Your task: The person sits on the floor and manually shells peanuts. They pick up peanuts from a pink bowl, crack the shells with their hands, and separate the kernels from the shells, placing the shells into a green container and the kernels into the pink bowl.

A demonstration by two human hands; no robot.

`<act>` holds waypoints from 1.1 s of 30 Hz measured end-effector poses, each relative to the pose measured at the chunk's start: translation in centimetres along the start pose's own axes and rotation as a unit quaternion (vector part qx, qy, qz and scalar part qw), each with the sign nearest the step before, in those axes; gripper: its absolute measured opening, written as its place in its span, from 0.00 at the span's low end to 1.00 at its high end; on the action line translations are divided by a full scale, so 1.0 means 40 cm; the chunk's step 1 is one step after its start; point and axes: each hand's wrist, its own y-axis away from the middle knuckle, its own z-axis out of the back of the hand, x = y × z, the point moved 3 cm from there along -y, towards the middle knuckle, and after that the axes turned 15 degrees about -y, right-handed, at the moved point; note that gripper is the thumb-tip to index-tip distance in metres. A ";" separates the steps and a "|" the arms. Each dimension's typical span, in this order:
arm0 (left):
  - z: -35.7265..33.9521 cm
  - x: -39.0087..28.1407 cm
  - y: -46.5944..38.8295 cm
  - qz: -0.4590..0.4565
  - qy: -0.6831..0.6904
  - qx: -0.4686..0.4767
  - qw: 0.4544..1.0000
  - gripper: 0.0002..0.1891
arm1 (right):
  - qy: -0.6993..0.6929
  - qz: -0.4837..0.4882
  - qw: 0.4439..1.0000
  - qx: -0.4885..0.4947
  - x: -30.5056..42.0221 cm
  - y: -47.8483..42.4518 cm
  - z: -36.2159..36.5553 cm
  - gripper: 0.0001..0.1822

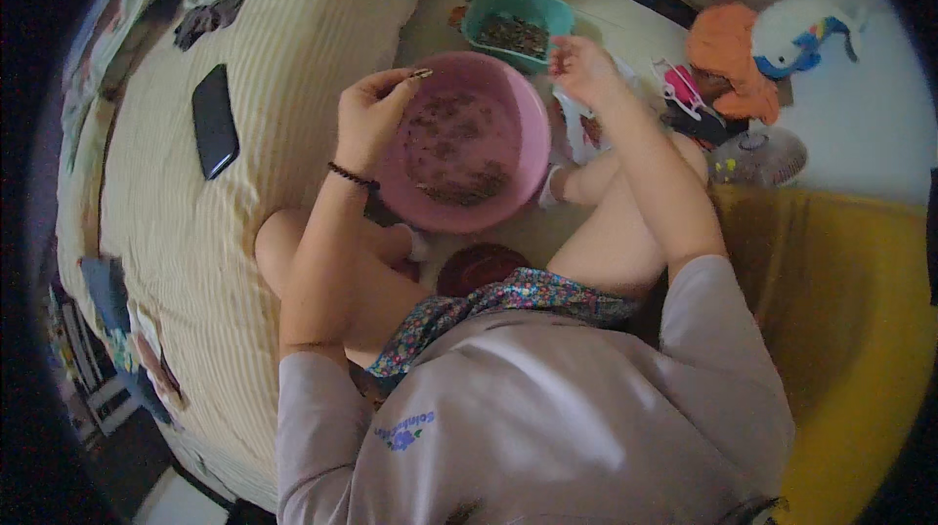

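My left hand (pixel 374 111), with a dark beaded bracelet at the wrist, pinches a small light-and-dark piece (pixel 421 74) over the left rim of a pink plastic basin (pixel 538 129). Many small brown bits (pixel 469 184) lie in that basin. Raised beside the right rim of a teal plastic basin (pixel 480 1) is my right hand (pixel 579 67), its fingers loosely curled; whether they hold anything cannot be made out. More small dark pieces (pixel 513 34) lie in the teal basin. Both basins stand on the floor between and beyond my legs.
To the left is a bed with a striped cover (pixel 286 49), bearing a dark smartphone (pixel 215 122) and crumpled cloth (pixel 207 19). A white plastic bag (pixel 579 133), a pink item (pixel 683 88), an orange thing (pixel 722 34) and a white-and-blue plush toy (pixel 791 41) are at the right. A dark red round object (pixel 480 268) is between my legs.
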 end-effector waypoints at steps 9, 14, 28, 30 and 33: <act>-0.056 0.016 -0.009 0.005 0.009 0.084 0.996 0.09 | 0.118 0.000 0.979 -0.165 0.138 0.028 0.207 0.22; -0.119 -0.001 0.025 -0.160 -0.247 0.040 0.955 0.09 | 0.176 -0.103 0.976 0.079 -0.078 -0.049 0.213 0.13; -0.209 0.084 0.035 0.245 0.067 0.261 0.931 0.17 | -0.134 -0.068 0.989 0.010 -0.259 0.001 0.068 0.15; -0.216 0.135 0.001 0.225 0.403 0.444 0.768 0.24 | -0.193 -0.072 0.972 0.110 -0.139 -0.061 0.015 0.21; -0.185 0.081 0.026 0.245 0.515 0.385 0.726 0.32 | 0.004 0.061 0.998 0.022 0.008 0.001 -0.109 0.31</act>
